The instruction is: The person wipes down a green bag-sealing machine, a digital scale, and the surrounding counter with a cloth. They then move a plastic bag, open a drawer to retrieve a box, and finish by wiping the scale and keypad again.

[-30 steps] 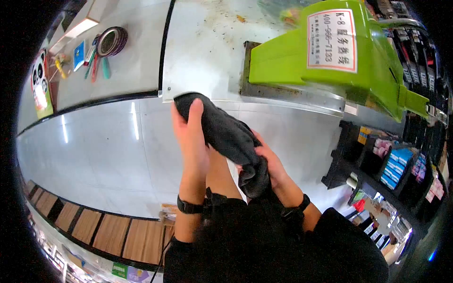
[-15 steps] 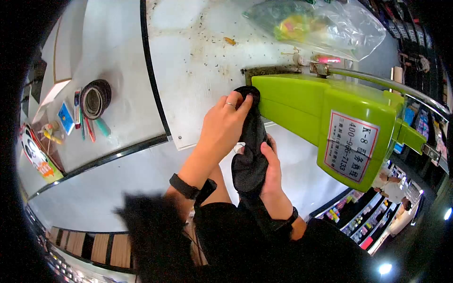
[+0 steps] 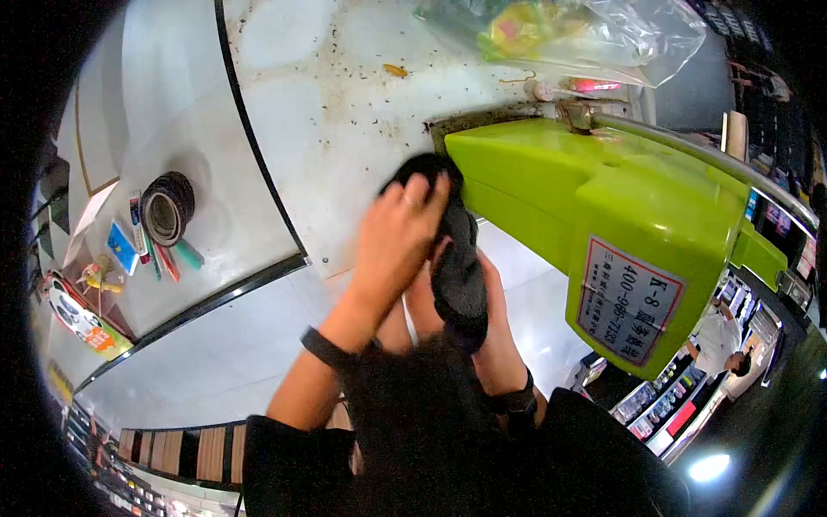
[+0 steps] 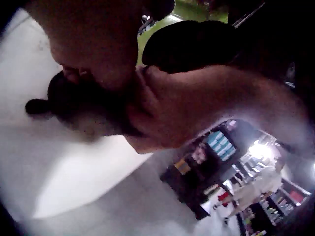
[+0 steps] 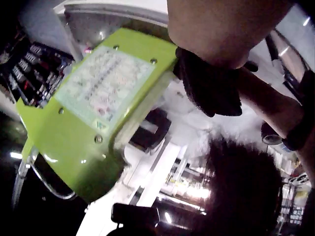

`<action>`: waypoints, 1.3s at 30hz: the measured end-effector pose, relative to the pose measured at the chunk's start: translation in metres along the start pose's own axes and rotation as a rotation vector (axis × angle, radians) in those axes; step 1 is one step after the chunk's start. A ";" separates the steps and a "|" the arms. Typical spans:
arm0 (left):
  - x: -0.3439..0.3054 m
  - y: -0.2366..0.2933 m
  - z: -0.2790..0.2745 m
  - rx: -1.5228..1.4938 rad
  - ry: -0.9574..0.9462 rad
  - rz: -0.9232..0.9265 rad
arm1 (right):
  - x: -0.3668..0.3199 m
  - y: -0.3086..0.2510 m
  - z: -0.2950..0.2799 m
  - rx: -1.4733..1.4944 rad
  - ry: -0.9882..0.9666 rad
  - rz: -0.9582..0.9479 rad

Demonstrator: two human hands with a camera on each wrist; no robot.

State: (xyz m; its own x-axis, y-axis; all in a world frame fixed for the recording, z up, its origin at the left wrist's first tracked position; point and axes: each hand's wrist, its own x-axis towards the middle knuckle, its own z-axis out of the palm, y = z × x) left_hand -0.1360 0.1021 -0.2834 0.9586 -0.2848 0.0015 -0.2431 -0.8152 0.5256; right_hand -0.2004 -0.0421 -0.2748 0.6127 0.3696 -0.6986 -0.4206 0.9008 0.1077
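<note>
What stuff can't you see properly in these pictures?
- Head view: part of the right hand, hidden by the black cloth.
- Head view: the top of the clear plastic bag, cut off by the picture's edge.
- Right wrist view: the writing on the label, too blurred to read.
- Head view: what the person in white is doing, too small to tell.

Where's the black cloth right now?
Head view, near centre: the black cloth is in the left hand and right hand, just left of the green machine in frame.
</note>
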 end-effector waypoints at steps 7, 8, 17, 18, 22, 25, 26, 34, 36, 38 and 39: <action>0.026 -0.017 -0.011 0.091 0.092 0.008 | 0.013 0.007 0.021 0.104 0.173 0.004; 0.035 -0.022 -0.011 0.100 0.119 0.002 | 0.023 0.004 0.010 0.104 0.174 0.006; -0.001 0.003 0.009 0.131 0.076 0.064 | -0.010 0.010 0.005 0.709 0.042 0.153; 0.000 0.001 0.010 0.133 0.081 0.063 | -0.008 0.007 0.009 0.699 0.121 0.097; 0.032 -0.016 -0.010 0.024 0.082 -0.017 | 0.028 0.008 0.013 -0.245 0.284 -0.217; 0.035 -0.019 -0.012 -0.013 0.095 0.002 | 0.017 0.002 -0.009 -0.104 0.071 -0.065; 0.025 -0.016 -0.010 -0.038 0.116 0.050 | 0.014 -0.001 -0.014 -0.035 -0.045 0.017; 0.012 -0.013 0.003 -0.091 0.124 0.022 | 0.024 -0.008 -0.021 0.764 0.005 0.218; 0.033 -0.019 -0.007 0.009 0.146 -0.042 | 0.044 0.000 0.005 0.486 0.151 0.088; 0.039 -0.022 -0.004 -0.019 0.168 -0.025 | 0.039 0.010 0.025 0.844 -0.228 0.071; 0.036 -0.021 -0.004 -0.026 0.188 -0.016 | 0.034 0.008 0.017 0.847 -0.221 0.068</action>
State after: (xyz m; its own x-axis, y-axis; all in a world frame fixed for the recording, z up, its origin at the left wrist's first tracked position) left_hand -0.0962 0.1111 -0.2912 0.9738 -0.1701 0.1508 -0.2256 -0.8048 0.5490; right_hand -0.1716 -0.0184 -0.2851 0.7567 0.3853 -0.5282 0.1238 0.7088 0.6945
